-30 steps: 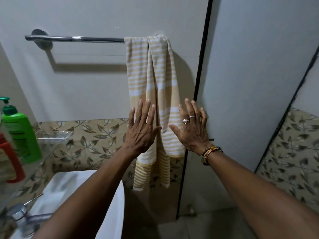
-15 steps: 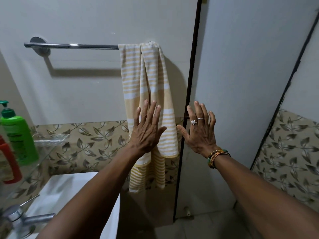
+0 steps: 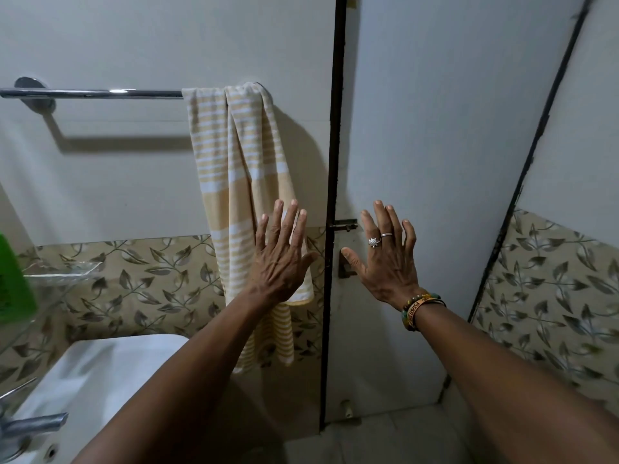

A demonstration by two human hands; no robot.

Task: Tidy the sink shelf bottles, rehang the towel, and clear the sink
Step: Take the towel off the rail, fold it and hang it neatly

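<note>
A yellow and white striped towel (image 3: 234,169) hangs bunched at the right end of the chrome towel bar (image 3: 90,93). My left hand (image 3: 279,259) lies flat, fingers spread, over the towel's lower right part. My right hand (image 3: 385,259), with rings and beaded bracelets, is spread open in front of the white door (image 3: 435,145), apart from the towel. It covers part of the door handle. A green pump bottle (image 3: 13,283) shows at the left edge on a glass shelf (image 3: 63,272). The white sink (image 3: 110,373) sits at the lower left.
A metal tap (image 3: 30,425) juts over the sink at the bottom left. A latch (image 3: 345,225) sits on the dark door frame (image 3: 335,195) right of the towel. Leaf-patterned tiles line the lower walls. The floor shows between my arms.
My right hand has slid right off the towel onto the door. The left hand stays on the towel. The view has shifted right, pushing the bottles toward the left edge.
</note>
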